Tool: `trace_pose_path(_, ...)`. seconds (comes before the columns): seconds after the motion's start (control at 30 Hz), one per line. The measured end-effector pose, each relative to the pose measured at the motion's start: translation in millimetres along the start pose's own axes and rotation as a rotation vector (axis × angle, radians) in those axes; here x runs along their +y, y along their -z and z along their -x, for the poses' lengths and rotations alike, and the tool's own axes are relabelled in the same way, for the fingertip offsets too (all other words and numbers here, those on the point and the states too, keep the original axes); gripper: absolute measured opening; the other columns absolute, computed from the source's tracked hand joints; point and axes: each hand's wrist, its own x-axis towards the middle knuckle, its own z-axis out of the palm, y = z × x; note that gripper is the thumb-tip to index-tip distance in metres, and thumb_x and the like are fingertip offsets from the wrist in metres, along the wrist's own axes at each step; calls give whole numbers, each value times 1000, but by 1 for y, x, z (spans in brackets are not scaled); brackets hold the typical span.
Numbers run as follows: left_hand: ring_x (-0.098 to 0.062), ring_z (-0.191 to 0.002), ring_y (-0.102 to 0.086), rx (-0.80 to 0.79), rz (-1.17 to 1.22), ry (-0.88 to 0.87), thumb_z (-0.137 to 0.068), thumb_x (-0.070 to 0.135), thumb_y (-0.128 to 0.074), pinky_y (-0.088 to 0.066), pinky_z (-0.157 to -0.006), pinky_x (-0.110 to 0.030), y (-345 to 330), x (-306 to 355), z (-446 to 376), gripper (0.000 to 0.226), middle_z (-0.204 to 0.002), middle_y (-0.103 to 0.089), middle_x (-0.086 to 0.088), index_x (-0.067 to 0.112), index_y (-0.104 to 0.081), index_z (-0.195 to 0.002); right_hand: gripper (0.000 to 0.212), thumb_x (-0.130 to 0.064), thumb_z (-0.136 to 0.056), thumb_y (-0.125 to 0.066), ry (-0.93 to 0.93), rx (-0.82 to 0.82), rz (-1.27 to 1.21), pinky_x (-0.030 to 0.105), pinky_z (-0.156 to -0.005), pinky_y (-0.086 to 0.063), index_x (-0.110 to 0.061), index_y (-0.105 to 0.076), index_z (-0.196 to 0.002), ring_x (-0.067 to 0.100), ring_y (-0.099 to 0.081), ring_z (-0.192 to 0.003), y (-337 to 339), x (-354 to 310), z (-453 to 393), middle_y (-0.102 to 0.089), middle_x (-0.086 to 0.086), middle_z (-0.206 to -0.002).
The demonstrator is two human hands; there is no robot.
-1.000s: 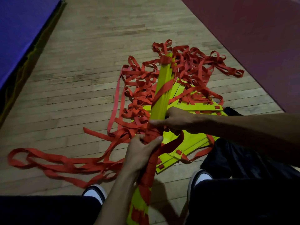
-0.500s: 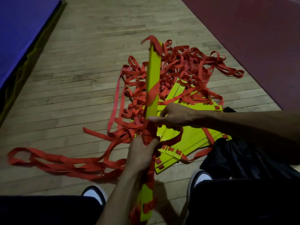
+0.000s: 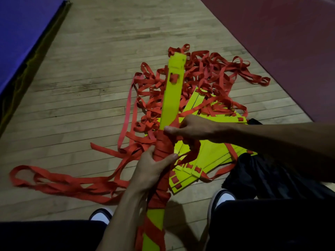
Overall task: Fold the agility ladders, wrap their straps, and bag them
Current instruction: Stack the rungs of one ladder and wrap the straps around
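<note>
Neon yellow ladder rungs (image 3: 171,98), red straps (image 3: 204,77) wound in diagonal bands, pale wood-plank floor (image 3: 90,87), blue mat (image 3: 21,24), maroon mat (image 3: 281,33), black bag (image 3: 262,178), black-and-white shoes (image 3: 222,197)

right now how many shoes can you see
2. The left shoe shows its toe at bottom centre-left; the right shoe sits right of the wrapped rung bundle. Both partly hidden by legs.

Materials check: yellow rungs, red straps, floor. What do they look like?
Yellow rungs: likely rigid plastic, smooth and matte; flat, straight, with cut slots. Red straps: woven webbing, probably nylon; limp, looping, wrapping tight around the bundle. Floor: wood strip boards with visible seams and a dull sheen.
</note>
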Motion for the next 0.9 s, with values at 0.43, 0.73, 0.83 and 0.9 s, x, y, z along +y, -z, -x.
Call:
trace_pose_path(0.43,-30,-86,-63,3,324,101,-97,57,-46,-54,-78,-56,-19,-9,2,48,-104,-58,-18,21,-59,-126,60,-55,-85,-69,-2,26,-17,33,-58,-49,5,-69,-81,18,-56,-61,-10,-1,-9,-59,8,-69)
trace_pose_path(0.73,-32,-65,-67,44,25,71,-73,26,-87,-60,-60,-48,-12,-8,-3,46,-83,-67,-26,5,-62,-105,58,-55,-82,-70,-24,22,47,22,-47,-47,3,-67,-74,12,-56,-47,-2,1,-7,-60,1,-55)
trace_pose_path(0.83,-22,-63,-66,81,-118,38,-60,42,-83,-58,-57,-38,-17,-11,-4,62,-78,-67,-14,6,-61,-105,52,-55,-81,-73,-27,75,31,22,-44,-45,-4,-65,-72,7,-52,-43,-11,2,-9,-58,-3,-56)
trace_pose_path(0.9,-27,-72,-66,61,-11,55,-64,56,-84,-55,-63,-36,-18,-10,-3,73,-90,-69,-23,9,-58,-115,42,-48,-85,-73,21,74,-30,23,-43,-44,-9,-65,-71,7,-50,-45,-11,3,-10,-55,-7,-56)
